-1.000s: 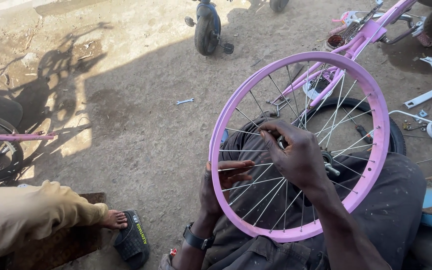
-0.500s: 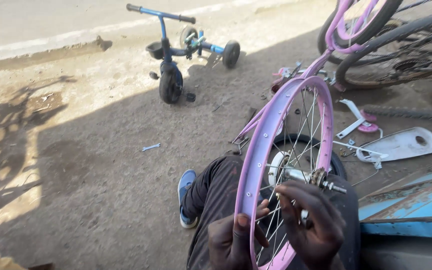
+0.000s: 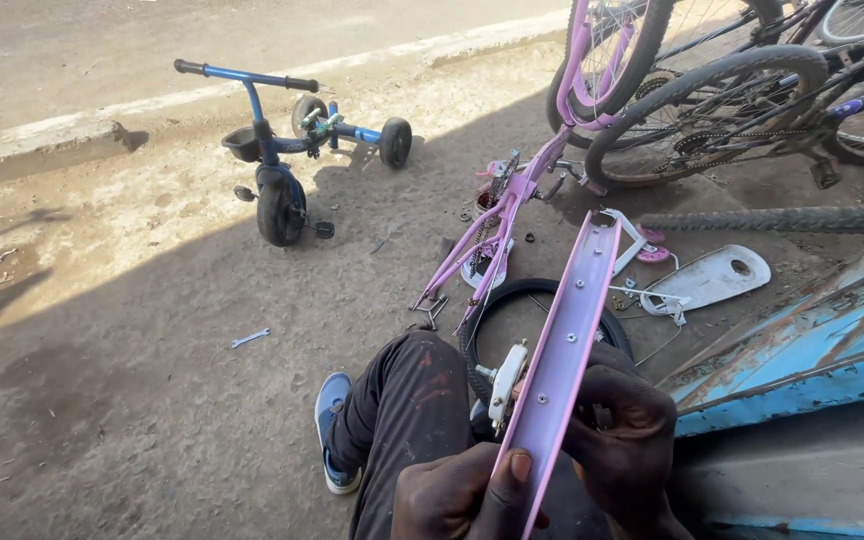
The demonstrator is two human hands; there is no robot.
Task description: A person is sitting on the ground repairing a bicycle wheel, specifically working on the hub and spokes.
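Since a second ago we have swung the pink wheel rim (image 3: 564,350) from face-on to edge-on, standing it upright over our lap. Our left hand (image 3: 467,495) clasps its lower edge at six o'clock, thumb across the channel; our right hand (image 3: 624,430) closes round the spokes at three o'clock. It looks light and stiff, its smooth paint likely slippery, so gripping the rim edges suits best. A blue tricycle (image 3: 287,150) stands at ten o'clock.

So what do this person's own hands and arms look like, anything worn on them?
Both hands are bare: no gloves and no rings visible on the left hand or the right hand. The left thumbnail is short and pale. Wrists and forearms lie below the picture's edge, so sleeves or a watch cannot be seen.
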